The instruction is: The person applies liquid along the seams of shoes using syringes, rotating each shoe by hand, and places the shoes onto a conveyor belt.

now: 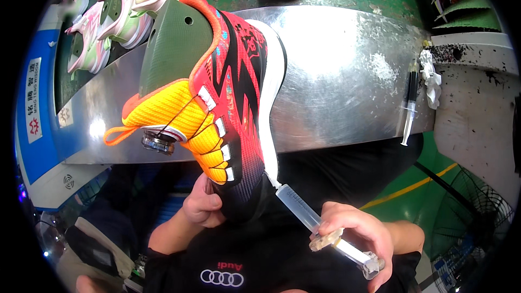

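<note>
In the head view, our left hand (203,206) grips the toe end of a red, black and orange shoe (228,92), fingers curled tight around the dark toe, so that the shoe stands tilted up over our lap with its green last (173,49) at the top, in front of the metal bench (347,76). Our right hand (355,233) is wrapped round a clear syringe (304,211), fingers hooked under its flange and the plunger drawn out toward the lower right. The needle tip touches the white sole edge (268,130) just where it meets the dark upper near the toe.

We judge the step in hand to be feeding something from the syringe into the seam between sole and upper. The next move calls for a steady left grip and a slow, even press on the plunger while the tip stays in the joint.

On the bench's right end lie a second, dark syringe (411,97) and a crumpled white rag (431,78); pink and green shoes (108,16) sit at upper left.
</note>
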### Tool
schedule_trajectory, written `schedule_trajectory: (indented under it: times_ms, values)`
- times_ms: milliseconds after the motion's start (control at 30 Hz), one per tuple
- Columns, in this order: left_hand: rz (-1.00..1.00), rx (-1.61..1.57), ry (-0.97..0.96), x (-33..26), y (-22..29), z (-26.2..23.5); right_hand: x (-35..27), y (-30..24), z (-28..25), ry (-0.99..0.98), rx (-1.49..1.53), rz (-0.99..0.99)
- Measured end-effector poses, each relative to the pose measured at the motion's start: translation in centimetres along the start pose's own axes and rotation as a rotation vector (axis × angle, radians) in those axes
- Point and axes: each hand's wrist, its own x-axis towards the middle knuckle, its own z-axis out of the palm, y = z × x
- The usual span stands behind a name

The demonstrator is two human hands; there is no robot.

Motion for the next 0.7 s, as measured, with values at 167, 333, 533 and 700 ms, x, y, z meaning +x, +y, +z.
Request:
schedule_trajectory:
  times_ms: [167,333,533,700]
  values:
    - [0.005,0.004,0.020,0.0,-0.2,0.1,-0.1,-0.2,0.0,0.006,0.004,0.015]
    - [0.036,0.047,0.084,-0.3,-0.1,0.1,-0.6,-1.3,-2.2,0.162,-0.084,-0.171]
    - [0.400,0.505,0.225,-2.3,7.1,2.2,-1.9,0.1,-4.3,0.546,-0.337,-0.256]
    - [0.783,0.983,0.267,-2.2,14.5,4.0,0.8,-0.7,-6.8,0.508,-1.364,-0.194]
